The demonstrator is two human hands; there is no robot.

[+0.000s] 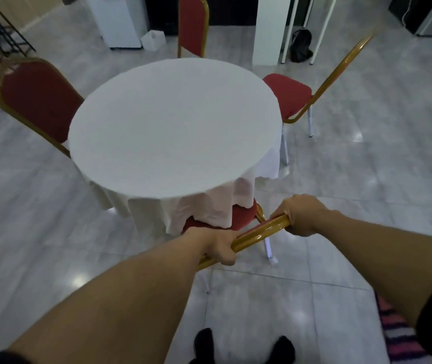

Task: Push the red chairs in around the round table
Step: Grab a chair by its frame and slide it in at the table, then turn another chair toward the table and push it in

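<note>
The floor [367,179] is laid with large glossy grey marble-look tiles that throw back soft patches of overhead light. At the far side stands a white cabinet [116,19], with a small white box [153,39] on the floor just beside it. To its right a broad white pillar [271,27] rises, and a black bag [300,46] lies slumped near thin white frame legs. A black metal rack [7,32] stands at far left. A pink-and-dark striped rug [398,334] lies at lower right.

Tiled floor [367,179] under four chairs [39,98]
</note>
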